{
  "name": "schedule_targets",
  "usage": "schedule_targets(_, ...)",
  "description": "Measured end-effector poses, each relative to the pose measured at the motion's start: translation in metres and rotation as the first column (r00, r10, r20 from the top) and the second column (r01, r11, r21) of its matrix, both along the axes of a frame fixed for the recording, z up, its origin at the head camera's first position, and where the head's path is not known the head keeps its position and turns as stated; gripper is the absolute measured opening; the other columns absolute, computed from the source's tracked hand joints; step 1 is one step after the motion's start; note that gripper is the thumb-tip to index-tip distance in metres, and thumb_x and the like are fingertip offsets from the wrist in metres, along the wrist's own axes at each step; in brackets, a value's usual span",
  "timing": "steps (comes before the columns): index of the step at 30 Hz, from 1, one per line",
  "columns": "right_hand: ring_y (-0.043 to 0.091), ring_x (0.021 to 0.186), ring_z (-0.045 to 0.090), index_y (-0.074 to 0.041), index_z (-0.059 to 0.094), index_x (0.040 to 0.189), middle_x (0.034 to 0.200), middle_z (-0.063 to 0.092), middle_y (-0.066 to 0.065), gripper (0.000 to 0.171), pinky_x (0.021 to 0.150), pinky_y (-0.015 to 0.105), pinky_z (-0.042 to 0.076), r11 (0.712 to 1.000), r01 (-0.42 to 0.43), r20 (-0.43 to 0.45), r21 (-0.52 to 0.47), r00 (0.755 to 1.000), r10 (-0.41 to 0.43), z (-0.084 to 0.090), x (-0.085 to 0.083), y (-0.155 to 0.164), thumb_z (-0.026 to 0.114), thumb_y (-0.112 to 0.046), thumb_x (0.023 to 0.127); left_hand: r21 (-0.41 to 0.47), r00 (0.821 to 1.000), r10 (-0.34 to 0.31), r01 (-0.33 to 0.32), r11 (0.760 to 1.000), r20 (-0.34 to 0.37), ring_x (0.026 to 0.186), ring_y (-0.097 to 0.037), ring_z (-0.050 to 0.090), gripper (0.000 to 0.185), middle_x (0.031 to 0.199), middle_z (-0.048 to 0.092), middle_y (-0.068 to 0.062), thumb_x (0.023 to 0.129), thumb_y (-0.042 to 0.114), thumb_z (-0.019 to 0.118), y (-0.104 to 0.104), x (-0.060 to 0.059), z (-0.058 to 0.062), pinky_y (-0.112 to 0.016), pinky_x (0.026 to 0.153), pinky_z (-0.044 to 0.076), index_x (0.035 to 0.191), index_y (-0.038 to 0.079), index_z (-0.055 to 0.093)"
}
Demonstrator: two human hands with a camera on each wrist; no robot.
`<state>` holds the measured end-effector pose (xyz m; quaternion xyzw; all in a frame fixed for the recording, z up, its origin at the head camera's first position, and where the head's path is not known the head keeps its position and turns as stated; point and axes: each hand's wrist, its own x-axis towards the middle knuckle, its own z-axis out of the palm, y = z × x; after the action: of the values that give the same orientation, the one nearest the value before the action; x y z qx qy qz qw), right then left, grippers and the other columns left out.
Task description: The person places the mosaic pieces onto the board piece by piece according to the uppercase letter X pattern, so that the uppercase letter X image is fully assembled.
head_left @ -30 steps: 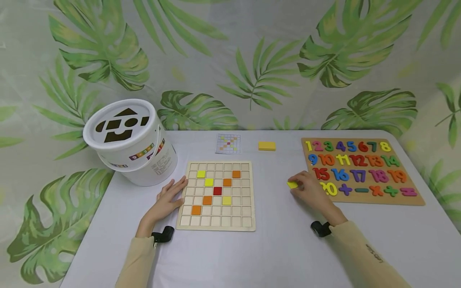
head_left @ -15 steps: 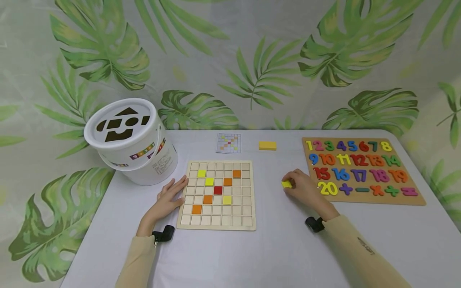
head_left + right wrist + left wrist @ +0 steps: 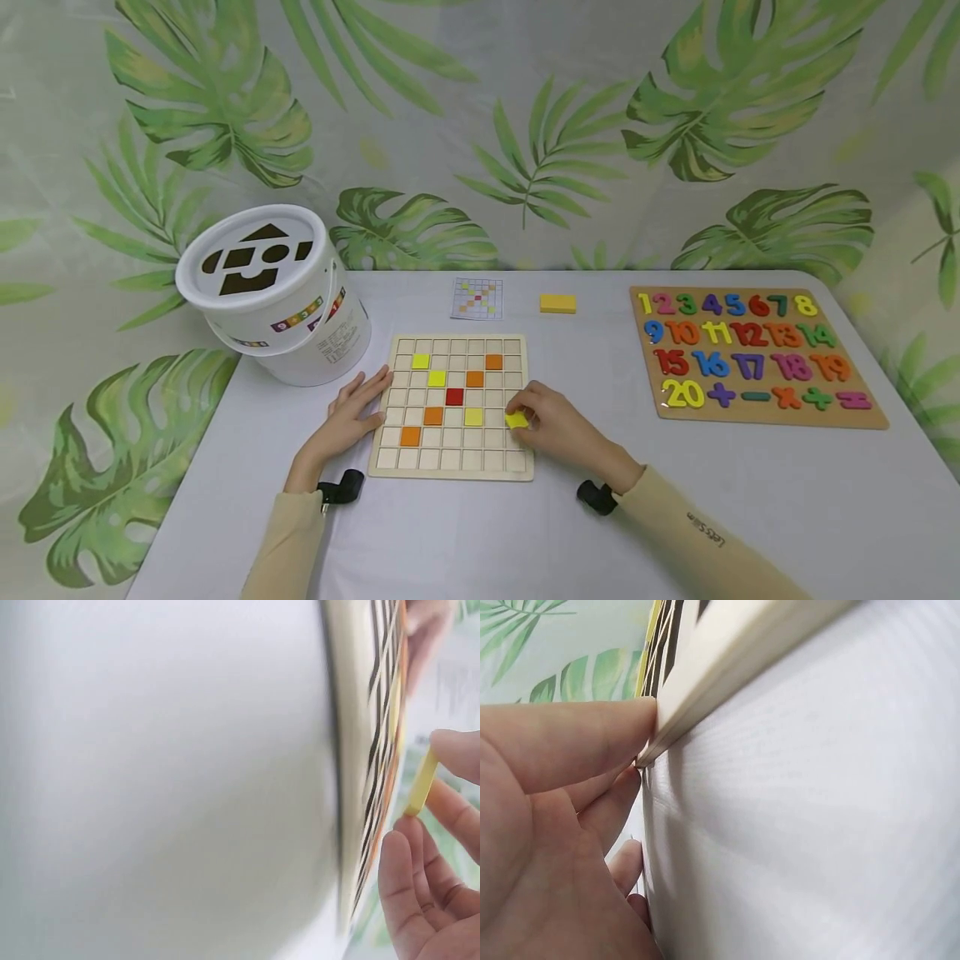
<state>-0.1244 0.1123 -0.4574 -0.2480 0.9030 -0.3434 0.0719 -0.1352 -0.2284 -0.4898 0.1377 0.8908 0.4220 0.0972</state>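
Over the grid board (image 3: 451,408), thin yellow square tile (image 3: 516,420) pinched in right hand (image 3: 551,429); left hand (image 3: 348,414) flat.

pattern card (image 3: 476,299): squares too small to read | yellow tile (image 3: 517,420): partly hidden by right-hand fingers (image 3: 525,407) | bucket (image 3: 279,293) label: illegible

Coloured numerals 1 to 20 on a brown number board (image 3: 757,357), followed by plus, minus, times, plus and equals signs. Small digits on the white bucket (image 3: 273,292), unreadable. Sleeve (image 3: 705,530) lettering too small to read.
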Motion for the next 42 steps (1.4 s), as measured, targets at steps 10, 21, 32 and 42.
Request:
schedule_targets(10, 0.013, 0.07, 0.045, -0.008, 0.063, 0.092, 0.081, 0.048, 0.0, 0.018, 0.058, 0.02, 0.041, 0.995, -0.074, 0.02, 0.063, 0.997, 0.073, -0.004, 0.009, -0.027, 0.069, -0.007, 0.075, 0.006, 1.0, -0.001, 0.001, 1.0, 0.003, 0.134, -0.028, -0.002, 0.059, 0.149, 0.018, -0.001, 0.086, 0.007, 0.055, 0.001, 0.001, 0.0, -0.056, 0.098, -0.004, 0.14, 0.01, 0.033)
schedule_targets(21, 0.008, 0.067, 0.045, -0.009, 0.063, 0.09, 0.081, 0.049, -0.005, 0.016, 0.058, 0.018, 0.041, 0.993, -0.046, -0.053, 0.105, 0.997, 0.052, -0.007, 0.011, -0.032, 0.069, -0.01, 0.075, 0.001, 1.0, 0.001, -0.001, 1.0, 0.003, 0.134, -0.03, -0.002, 0.059, 0.149, 0.018, -0.001, 0.086, 0.007, 0.055, 0.002, 0.001, 0.002, -0.056, 0.097, -0.004, 0.14, 0.01, 0.032)
schedule_targets(32, 0.01, 0.069, 0.047, -0.009, 0.063, 0.093, 0.078, 0.05, -0.006, 0.016, 0.059, 0.021, 0.043, 0.998, -0.025, 0.055, -0.051, 0.998, 0.028, -0.003, 0.011, -0.014, 0.067, -0.01, 0.077, 0.002, 1.0, 0.003, -0.003, 1.0, 0.01, 0.134, -0.029, -0.002, 0.059, 0.149, 0.018, -0.001, 0.085, 0.006, 0.055, 0.002, 0.0, 0.001, -0.056, 0.098, -0.004, 0.14, 0.01, 0.033)
schedule_targets(42, 0.013, 0.096, 0.05, -0.01, 0.065, 0.106, 0.104, 0.057, -0.003, 0.028, 0.082, 0.03, 0.044, 0.99, -0.138, 0.032, 0.004, 0.99, 0.138, 0.002, 0.015, 0.004, 0.067, -0.01, 0.078, -0.008, 1.0, 0.007, -0.007, 1.0, 0.015, 0.134, -0.029, -0.002, 0.059, 0.149, 0.018, 0.0, 0.085, 0.007, 0.055, 0.0, 0.0, 0.001, -0.056, 0.097, -0.004, 0.14, 0.012, 0.033)
